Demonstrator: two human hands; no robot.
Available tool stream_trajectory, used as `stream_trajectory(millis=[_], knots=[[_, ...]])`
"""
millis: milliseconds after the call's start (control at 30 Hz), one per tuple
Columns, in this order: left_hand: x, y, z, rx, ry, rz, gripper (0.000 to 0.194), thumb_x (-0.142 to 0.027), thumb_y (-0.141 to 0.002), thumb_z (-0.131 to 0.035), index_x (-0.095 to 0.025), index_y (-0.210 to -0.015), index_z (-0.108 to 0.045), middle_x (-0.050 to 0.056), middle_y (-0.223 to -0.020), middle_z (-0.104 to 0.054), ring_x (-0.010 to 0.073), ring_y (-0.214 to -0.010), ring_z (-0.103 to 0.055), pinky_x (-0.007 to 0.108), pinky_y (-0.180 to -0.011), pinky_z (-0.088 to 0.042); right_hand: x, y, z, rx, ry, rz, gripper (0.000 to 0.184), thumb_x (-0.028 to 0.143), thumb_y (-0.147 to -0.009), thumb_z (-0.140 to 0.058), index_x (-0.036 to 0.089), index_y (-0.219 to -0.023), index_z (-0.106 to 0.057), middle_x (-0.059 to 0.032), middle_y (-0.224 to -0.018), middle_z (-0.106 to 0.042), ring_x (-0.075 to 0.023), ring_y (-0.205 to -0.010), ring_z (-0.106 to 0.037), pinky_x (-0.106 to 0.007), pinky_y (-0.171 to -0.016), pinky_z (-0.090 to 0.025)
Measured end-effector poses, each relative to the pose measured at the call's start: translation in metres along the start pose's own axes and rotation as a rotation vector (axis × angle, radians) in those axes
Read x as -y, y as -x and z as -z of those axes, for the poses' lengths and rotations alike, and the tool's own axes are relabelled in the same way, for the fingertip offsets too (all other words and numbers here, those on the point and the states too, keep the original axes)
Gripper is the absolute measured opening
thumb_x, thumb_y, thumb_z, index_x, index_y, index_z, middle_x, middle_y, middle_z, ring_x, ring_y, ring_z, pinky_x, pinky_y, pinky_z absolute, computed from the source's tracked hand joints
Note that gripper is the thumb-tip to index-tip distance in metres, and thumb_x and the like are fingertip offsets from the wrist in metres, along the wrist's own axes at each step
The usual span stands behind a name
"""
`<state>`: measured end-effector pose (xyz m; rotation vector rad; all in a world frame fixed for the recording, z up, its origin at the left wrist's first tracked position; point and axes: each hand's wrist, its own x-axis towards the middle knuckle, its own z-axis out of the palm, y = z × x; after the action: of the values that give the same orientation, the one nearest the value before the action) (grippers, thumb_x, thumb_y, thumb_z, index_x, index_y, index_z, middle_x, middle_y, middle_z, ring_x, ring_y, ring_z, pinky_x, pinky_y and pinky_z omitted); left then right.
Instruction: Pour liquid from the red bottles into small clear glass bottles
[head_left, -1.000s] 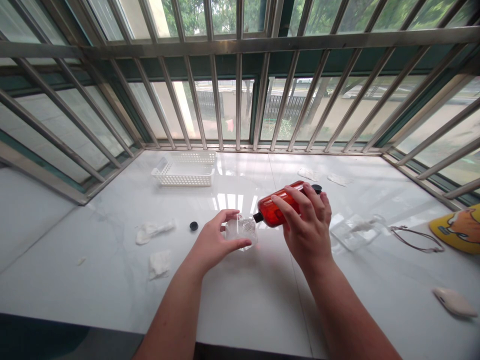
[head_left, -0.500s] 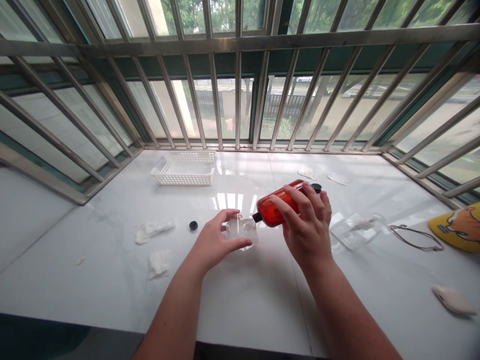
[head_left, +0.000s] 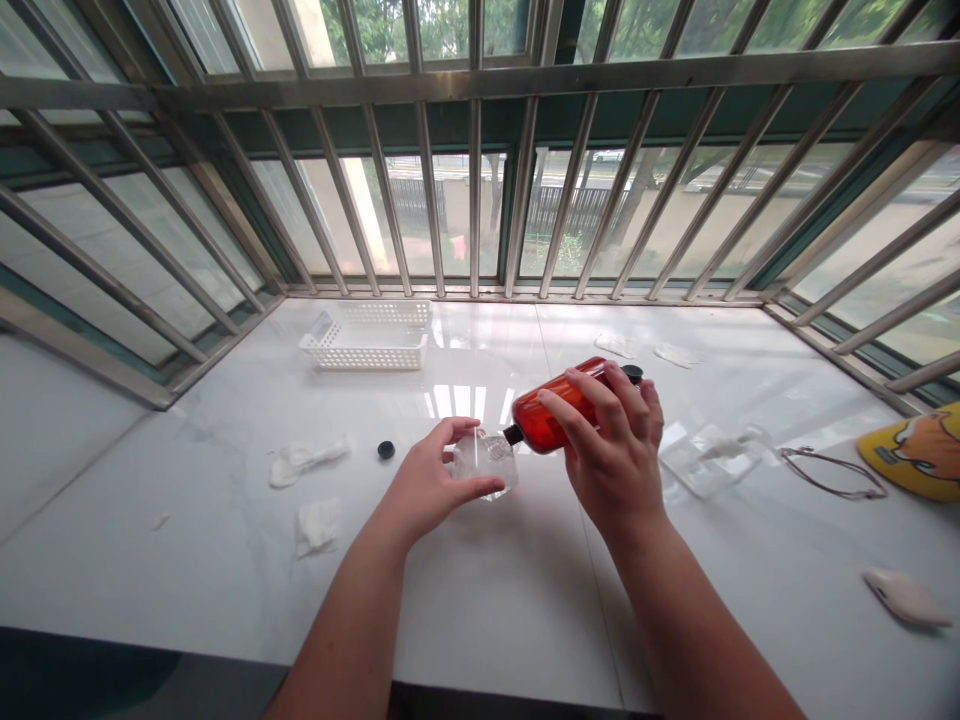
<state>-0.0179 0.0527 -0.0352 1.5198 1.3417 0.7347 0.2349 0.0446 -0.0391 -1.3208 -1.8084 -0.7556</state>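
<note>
My left hand [head_left: 435, 475] grips a small clear container [head_left: 480, 462] by its sides, thumb in front and fingers behind. Its exact kind is hard to make out. In my right hand [head_left: 611, 430] is a reddish-amber bottle [head_left: 551, 405], tilted with its black neck pointing down and left. The neck is right at the container's upper right edge; whether liquid flows cannot be seen. A second black piece, like a cap, shows beyond my right fingers. Left of my left hand, a small black cap [head_left: 385, 450] lies on the white surface [head_left: 495, 590].
A white perforated basket [head_left: 367, 357] stands at the back left. Crumpled tissues [head_left: 316, 527] lie at left. On the right are clear plastic packaging [head_left: 709, 460], a thin cord loop [head_left: 832, 475], a yellow object [head_left: 915, 455] and a pale rounded item [head_left: 906, 598]. Metal bars [head_left: 476, 200] border the back.
</note>
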Motion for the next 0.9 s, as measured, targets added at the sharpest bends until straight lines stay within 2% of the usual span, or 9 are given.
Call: stream_trajectory(millis=[200,500,900], knots=[[0.0015,-0.0009,-0.0005,0.002,0.003,-0.012,0.077,-0.049,-0.070,-0.102,-0.034,-0.138,-0.068,0.008,-0.143,-0.070,0.0340,-0.120,-0.071,0.050,-0.106,-0.058,-0.0024,0.0014,-0.0003,0.006,0.007,0.002,0.057,-0.002,-0.093,-0.068,0.034,-0.137,-0.070,-0.0044,-0.151,-0.068,-0.0333,-0.158,-0.047,-0.061,-0.136,-0.026],[0.0006,0.0004,-0.0005,0.030,0.041,-0.053,0.076,-0.049,-0.071,-0.102,-0.034,-0.137,-0.068,0.006,-0.142,-0.070,0.0324,-0.121,-0.069,0.050,-0.111,-0.055,0.0023,-0.0001,0.0036,0.002,0.027,0.009,0.055,-0.004,-0.092,-0.069,0.033,-0.132,-0.072,-0.0050,-0.148,-0.069,-0.0332,-0.157,-0.047,-0.062,-0.135,-0.028],[0.0037,0.0002,0.0002,0.010,0.071,-0.089,0.075,-0.045,-0.068,-0.104,-0.033,-0.134,-0.069,0.004,-0.138,-0.072,0.0326,-0.122,-0.070,0.050,-0.112,-0.055,0.0062,-0.0004,0.0061,-0.008,0.014,0.025,0.054,-0.004,-0.092,-0.069,0.032,-0.133,-0.072,-0.0058,-0.146,-0.069,-0.0343,-0.156,-0.049,-0.061,-0.135,-0.029]])
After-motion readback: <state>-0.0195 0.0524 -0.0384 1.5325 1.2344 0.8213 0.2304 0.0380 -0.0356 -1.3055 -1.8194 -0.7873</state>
